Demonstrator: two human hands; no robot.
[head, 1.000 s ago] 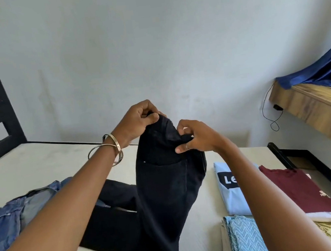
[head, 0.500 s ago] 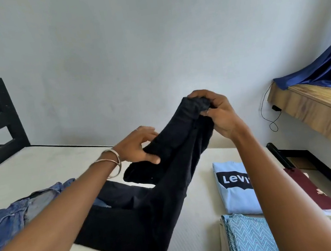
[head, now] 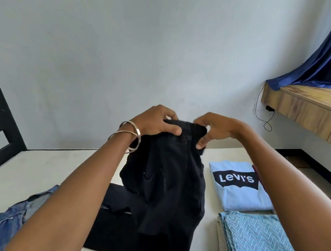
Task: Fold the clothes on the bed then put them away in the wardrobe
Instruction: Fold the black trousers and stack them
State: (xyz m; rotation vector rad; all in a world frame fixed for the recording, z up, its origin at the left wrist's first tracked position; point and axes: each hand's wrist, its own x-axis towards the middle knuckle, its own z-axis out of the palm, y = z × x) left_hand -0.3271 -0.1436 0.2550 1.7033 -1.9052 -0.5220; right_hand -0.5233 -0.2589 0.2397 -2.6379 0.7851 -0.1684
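Over the bed (head: 29, 174), left hand (head: 156, 124) and right hand (head: 216, 127) both grip black trousers (head: 169, 188), lifting the top

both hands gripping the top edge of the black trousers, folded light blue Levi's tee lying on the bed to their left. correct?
Not quite. The head view shows the folded light blue Levi's tee lying on the bed to the right of the black trousers, not the left. The rest holds: the left hand and the right hand both grip the trousers' top edge.
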